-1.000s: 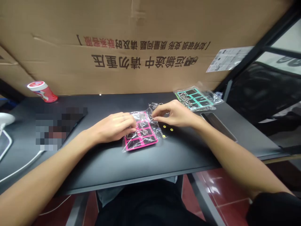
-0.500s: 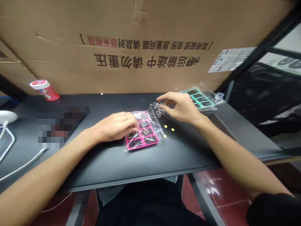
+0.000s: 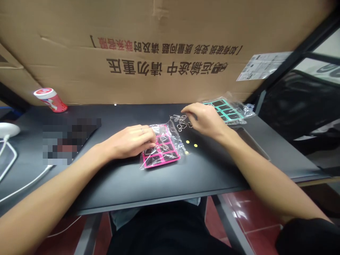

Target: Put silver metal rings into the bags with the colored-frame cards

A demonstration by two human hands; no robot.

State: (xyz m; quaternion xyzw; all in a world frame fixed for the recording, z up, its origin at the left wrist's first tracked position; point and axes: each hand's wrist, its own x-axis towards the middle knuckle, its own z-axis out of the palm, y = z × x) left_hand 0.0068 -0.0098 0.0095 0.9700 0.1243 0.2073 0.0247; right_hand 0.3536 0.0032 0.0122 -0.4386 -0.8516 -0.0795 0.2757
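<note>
Left hand (image 3: pixel 130 142) grip curls on a clear plastic bag (image 3: pixel 176 145) around a pink tray (image 3: pixel 160 160) of wire pieces (image 3: pixel 162 148), hold unclear; right hand (image 3: pixel 205 120) half-closed, fingertips at loose wire rings (image 3: pixel 180 123) on the bag, hold unclear. Bagged teal tray (image 3: pixel 225 111) lies farther along the desk (image 3: pixel 119 187). Right hand sits lower than a moment before.

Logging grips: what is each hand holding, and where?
The left hand lies on the plastic bag over the pink card, fingertips at its middle; the right hand is at the wire rings. A grip cannot be told.
</note>
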